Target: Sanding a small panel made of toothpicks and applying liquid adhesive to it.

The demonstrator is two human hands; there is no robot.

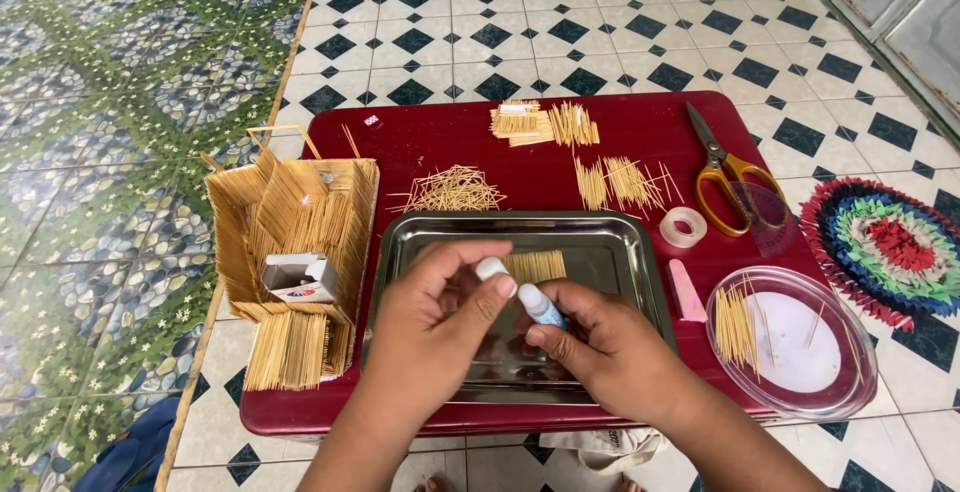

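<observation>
Over a steel tray set on a low red counter, both hands meet around a small glue tube. The right hand pinches the glue tube between thumb and fingertips, its white tip pointing up and to the left; the blue body is mostly hidden by the fingers. The left hand is curled, with thumb and forefinger pinching a small white cap just beside the tube's tip; whether cap and tip touch cannot be told. In the tray, right behind the hands, lies a flat panel of glued toothpicks. To the left stands a toothpick house with open walls, a small white box resting inside it. Behind the tray lies a loose heap of toothpicks, with further bundles toward the counter's far edge. To the right are yellow-handled scissors, a roll of clear tape, a pink strip and a clear oval lid carrying a row of toothpicks. A multicoloured rag mat lies on the tiled floor beside the counter.
</observation>
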